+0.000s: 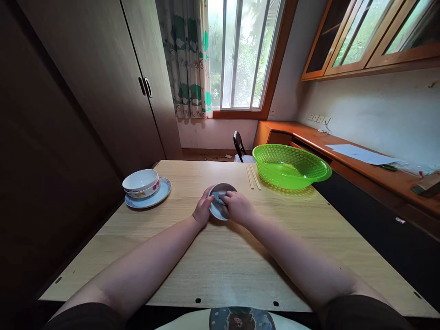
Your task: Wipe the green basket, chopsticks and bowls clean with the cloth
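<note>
A small white bowl [217, 213] is tilted toward me above the middle of the table. My left hand [202, 208] grips it by its left side, with the thumb at the rim. Inside the bowl, the fingers of my right hand [239, 207] press a pale blue cloth [217, 197] against the inner wall; part of that cloth is hidden under the fingers. Off to the left, stacked white bowls [140, 180] with a printed pattern on the outside rest on a blue-rimmed plate [164, 188].
Pale wooden chopsticks [252, 178] lie beyond my right hand, beside a large green plastic basket [292, 176] at the table's far right. The wooden table [185, 261] runs close to a dark wardrobe [144, 119] and an orange-brown desk [309, 133]. A folding chair [239, 145] stands behind.
</note>
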`<state>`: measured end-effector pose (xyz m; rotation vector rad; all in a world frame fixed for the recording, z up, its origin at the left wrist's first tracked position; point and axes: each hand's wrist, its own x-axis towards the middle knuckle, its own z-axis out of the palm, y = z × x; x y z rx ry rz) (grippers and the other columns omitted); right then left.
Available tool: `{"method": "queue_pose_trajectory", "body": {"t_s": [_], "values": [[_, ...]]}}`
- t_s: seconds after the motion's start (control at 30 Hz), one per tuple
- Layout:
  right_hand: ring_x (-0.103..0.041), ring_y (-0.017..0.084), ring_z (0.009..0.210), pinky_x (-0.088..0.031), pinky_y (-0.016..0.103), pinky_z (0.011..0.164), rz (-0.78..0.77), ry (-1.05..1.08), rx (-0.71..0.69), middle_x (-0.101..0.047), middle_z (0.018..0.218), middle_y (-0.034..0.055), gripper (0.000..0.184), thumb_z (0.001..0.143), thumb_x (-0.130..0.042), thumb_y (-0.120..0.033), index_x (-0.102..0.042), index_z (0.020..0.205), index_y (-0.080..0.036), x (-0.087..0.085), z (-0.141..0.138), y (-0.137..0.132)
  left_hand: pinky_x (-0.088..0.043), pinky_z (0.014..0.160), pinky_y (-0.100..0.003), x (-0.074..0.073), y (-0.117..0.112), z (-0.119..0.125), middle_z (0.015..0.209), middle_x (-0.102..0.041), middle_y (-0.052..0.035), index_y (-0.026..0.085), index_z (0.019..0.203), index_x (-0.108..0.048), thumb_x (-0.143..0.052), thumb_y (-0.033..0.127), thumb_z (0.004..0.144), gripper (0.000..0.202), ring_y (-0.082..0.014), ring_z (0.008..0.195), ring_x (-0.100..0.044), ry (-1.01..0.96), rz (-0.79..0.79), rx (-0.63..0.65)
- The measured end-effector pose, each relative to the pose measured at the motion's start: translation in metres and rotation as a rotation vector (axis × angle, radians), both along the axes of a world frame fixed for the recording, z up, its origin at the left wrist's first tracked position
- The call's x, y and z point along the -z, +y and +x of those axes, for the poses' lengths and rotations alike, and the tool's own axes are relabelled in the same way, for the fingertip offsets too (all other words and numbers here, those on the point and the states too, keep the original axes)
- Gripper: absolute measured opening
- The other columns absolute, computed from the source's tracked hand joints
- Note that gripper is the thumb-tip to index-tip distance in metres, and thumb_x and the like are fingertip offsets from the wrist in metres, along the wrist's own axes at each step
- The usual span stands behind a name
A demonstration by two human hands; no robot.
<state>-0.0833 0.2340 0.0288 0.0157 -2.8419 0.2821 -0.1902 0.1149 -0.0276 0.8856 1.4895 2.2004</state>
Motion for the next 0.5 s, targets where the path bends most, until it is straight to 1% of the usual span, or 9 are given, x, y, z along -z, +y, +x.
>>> {"method": "queue_pose_trajectory", "body": {"t_s": [0.07, 0.13, 0.2, 0.27, 0.33, 0.37, 0.43, 0.5], "values": [[-0.056, 0.020, 0.086, -0.041, 0.031, 0.079, -0.203, 0.149, 0.001, -0.062, 0.094, 0.0091, 0.025, 0.085, -0.049, -0.025, -0.066, 0.102, -0.017, -0.002, 0.000, 0.005, -0.036, 0.104, -0.040, 0.000, 0.000, -0.002, 0.121, -0.062, -0.0078, 0.018, 0.119, -0.056, -0.053, 0.038, 0.077, 0.046, -0.0257, 0.117, -0.053, -0.024, 0.022, -0.015], [-0.055, 0.018, 0.084, -0.042, 0.029, 0.077, -0.427, 0.343, 0.063, -0.061, 0.088, 0.0065, 0.021, 0.085, -0.047, -0.028, -0.065, 0.090, -0.018, -0.002, -0.001, 0.012, -0.037, 0.102, -0.040, 0.001, 0.000, -0.005, 0.120, -0.063, -0.0073, 0.018, 0.120, -0.055, -0.052, 0.039, 0.077, 0.048, -0.0256, 0.115, -0.053, -0.052, 0.039, -0.040], [-0.053, 0.018, 0.079, -0.041, 0.029, 0.073, -0.655, 0.508, 0.199, -0.059, 0.081, 0.0036, 0.018, 0.082, -0.048, -0.031, -0.061, 0.080, -0.019, 0.002, -0.006, 0.023, -0.039, 0.100, -0.039, 0.001, -0.001, -0.007, 0.117, -0.064, -0.0059, 0.019, 0.120, -0.055, -0.051, 0.040, 0.077, 0.048, -0.0247, 0.113, -0.055, -0.091, 0.047, -0.090], [-0.049, 0.016, 0.070, -0.040, 0.028, 0.065, -0.936, 0.588, 0.346, -0.055, 0.070, -0.0006, 0.013, 0.077, -0.048, -0.031, -0.055, 0.076, -0.020, 0.011, -0.013, 0.033, -0.043, 0.096, -0.037, 0.000, -0.001, -0.009, 0.112, -0.065, -0.0043, 0.020, 0.119, -0.055, -0.050, 0.041, 0.077, 0.047, -0.0239, 0.110, -0.056, -0.152, 0.047, -0.137], [-0.046, 0.015, 0.061, -0.038, 0.026, 0.057, -1.260, 0.556, 0.399, -0.051, 0.062, -0.0036, 0.009, 0.070, -0.048, -0.029, -0.051, 0.071, -0.020, 0.023, -0.022, 0.040, -0.047, 0.088, -0.036, -0.002, -0.001, -0.009, 0.109, -0.065, -0.0039, 0.021, 0.120, -0.054, -0.049, 0.043, 0.078, 0.048, -0.0241, 0.107, -0.058, -0.258, 0.043, -0.149], [-0.044, 0.014, 0.058, -0.037, 0.026, 0.054, -1.378, 0.494, 0.390, -0.048, 0.058, -0.0043, 0.008, 0.067, -0.048, -0.029, -0.049, 0.067, -0.021, 0.028, -0.026, 0.042, -0.050, 0.083, -0.036, -0.003, -0.001, -0.009, 0.110, -0.065, -0.0044, 0.022, 0.120, -0.053, -0.048, 0.044, 0.078, 0.048, -0.0247, 0.106, -0.059, -0.329, 0.040, -0.143], [-0.044, 0.013, 0.053, -0.037, 0.026, 0.051, -1.467, 0.413, 0.364, -0.046, 0.053, -0.0043, 0.009, 0.064, -0.049, -0.029, -0.047, 0.063, -0.021, 0.036, -0.031, 0.041, -0.052, 0.074, -0.036, -0.007, -0.002, -0.008, 0.111, -0.065, -0.0067, 0.021, 0.120, -0.053, -0.046, 0.047, 0.078, 0.050, -0.0263, 0.102, -0.060, -0.464, 0.032, -0.115], [-0.045, 0.013, 0.052, -0.039, 0.026, 0.050, -1.511, 0.368, 0.322, -0.048, 0.054, -0.0036, 0.011, 0.065, -0.051, -0.031, -0.048, 0.063, -0.021, 0.040, -0.032, 0.036, -0.052, 0.067, -0.035, -0.011, -0.003, -0.007, 0.111, -0.065, -0.0086, 0.020, 0.118, -0.053, -0.044, 0.050, 0.078, 0.051, -0.0271, 0.098, -0.062, -0.544, 0.025, -0.074]]}}
